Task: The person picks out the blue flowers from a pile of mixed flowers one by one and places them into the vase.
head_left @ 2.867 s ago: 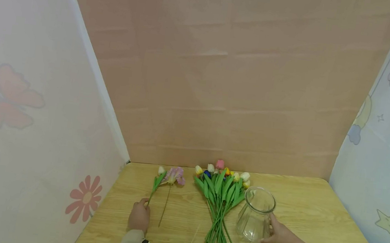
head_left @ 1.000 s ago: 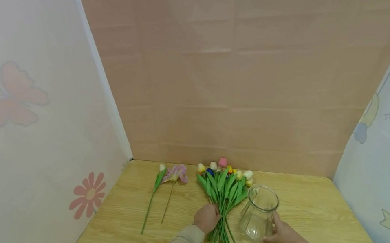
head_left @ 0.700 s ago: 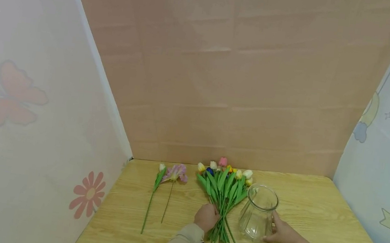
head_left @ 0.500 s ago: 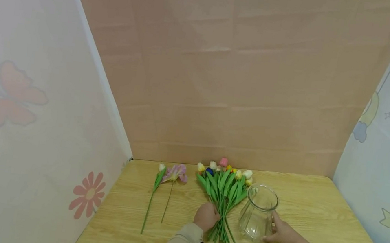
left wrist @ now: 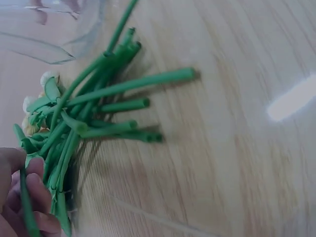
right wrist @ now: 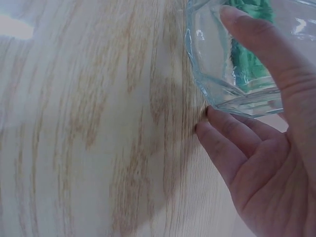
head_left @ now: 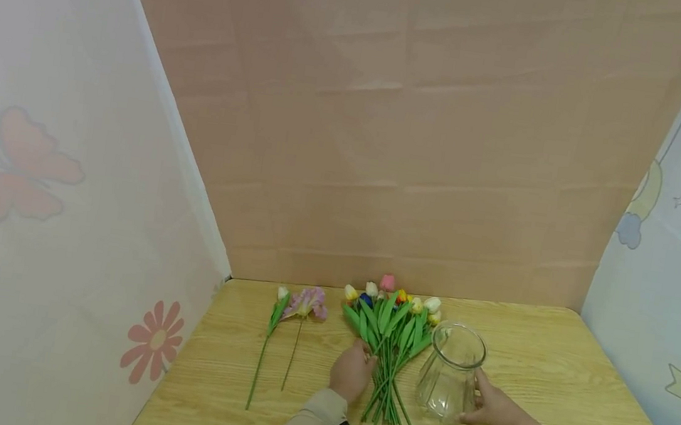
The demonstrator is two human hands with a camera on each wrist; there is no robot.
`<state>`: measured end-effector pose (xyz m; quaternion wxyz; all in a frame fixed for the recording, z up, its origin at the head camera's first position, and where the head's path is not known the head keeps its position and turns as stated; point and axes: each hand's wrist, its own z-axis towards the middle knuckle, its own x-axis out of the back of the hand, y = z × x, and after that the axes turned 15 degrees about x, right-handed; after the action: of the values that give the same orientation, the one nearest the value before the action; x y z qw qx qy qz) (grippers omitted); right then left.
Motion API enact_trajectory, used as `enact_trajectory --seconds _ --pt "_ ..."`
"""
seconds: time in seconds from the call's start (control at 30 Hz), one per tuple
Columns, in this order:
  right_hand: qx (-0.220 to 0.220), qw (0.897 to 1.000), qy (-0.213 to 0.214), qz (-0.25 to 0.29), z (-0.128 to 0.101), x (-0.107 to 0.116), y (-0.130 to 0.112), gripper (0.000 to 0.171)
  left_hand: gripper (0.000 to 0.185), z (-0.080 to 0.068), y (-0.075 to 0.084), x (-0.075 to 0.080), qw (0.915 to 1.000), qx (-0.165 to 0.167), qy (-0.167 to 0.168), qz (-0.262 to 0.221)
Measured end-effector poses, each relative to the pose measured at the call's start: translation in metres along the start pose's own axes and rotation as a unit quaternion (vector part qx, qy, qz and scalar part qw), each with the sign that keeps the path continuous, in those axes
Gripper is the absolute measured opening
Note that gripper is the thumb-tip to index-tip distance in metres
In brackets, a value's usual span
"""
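Note:
A bunch of artificial tulips [head_left: 389,352] lies mid-table, its stems crossing toward me. My left hand [head_left: 352,370] is at the left side of this bunch and pinches one green tulip stem [left wrist: 27,205] between thumb and fingers. Which blossom belongs to that stem is hard to tell. To the right of the bunch, a clear glass vase [head_left: 450,378] stands upright with its mouth up. My right hand [head_left: 498,409] holds the vase low on its right side; in the right wrist view the thumb lies along the glass and the other fingers are at the base edge.
A single white tulip [head_left: 267,339] and a lilac ruffled flower [head_left: 306,303] on a thin stem lie side by side at the left of the wooden table [head_left: 530,338]. A brown sheet [head_left: 389,140] hangs behind; printed white sheets flank both sides.
My left hand has let go of the white tulip on the left and moved right to the bunch. In the last half second it shifts slightly left, a stem in its fingers. My right hand stays.

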<state>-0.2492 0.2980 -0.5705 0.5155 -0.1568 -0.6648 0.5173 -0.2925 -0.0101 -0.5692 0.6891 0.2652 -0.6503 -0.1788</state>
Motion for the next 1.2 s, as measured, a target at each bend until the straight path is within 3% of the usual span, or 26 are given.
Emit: enact_trajectory --seconds 0.17,0.27,0.37,0.5,0.67,0.77,0.97,1.2 --pt "-0.003 1.0 0.002 -0.007 0.0 0.0 0.0 0.117 0.017 -0.005 0.003 0.008 0.9917 -0.07 0.06 0.089" --pt "0.002 1.0 0.004 -0.009 0.0 -0.001 0.0 0.118 0.013 -0.007 0.001 0.011 0.9772 -0.118 0.118 0.131" --pt "0.004 1.0 0.005 -0.015 0.0 -0.001 -0.001 0.117 0.011 -0.006 -0.001 0.016 0.9639 -0.146 0.165 0.149" --pt "0.001 1.0 0.005 -0.018 0.001 -0.002 -0.003 0.116 0.008 -0.006 0.0 0.027 0.9622 -0.152 0.183 0.132" --pt "-0.004 1.0 0.004 -0.02 0.0 -0.002 -0.004 0.118 0.008 -0.009 0.005 0.044 0.9761 -0.124 0.154 0.09" --pt "-0.005 1.0 0.006 -0.019 0.0 -0.001 -0.003 0.118 0.01 -0.01 0.007 0.052 0.9776 -0.122 0.155 0.075" --pt "0.0 1.0 0.008 -0.014 0.0 -0.001 0.0 0.116 0.01 -0.007 0.003 0.061 0.9609 -0.165 0.219 0.039" --pt "0.002 1.0 0.009 -0.02 0.0 -0.002 0.0 0.113 0.012 0.003 -0.015 0.076 0.9393 -0.198 0.28 -0.017"
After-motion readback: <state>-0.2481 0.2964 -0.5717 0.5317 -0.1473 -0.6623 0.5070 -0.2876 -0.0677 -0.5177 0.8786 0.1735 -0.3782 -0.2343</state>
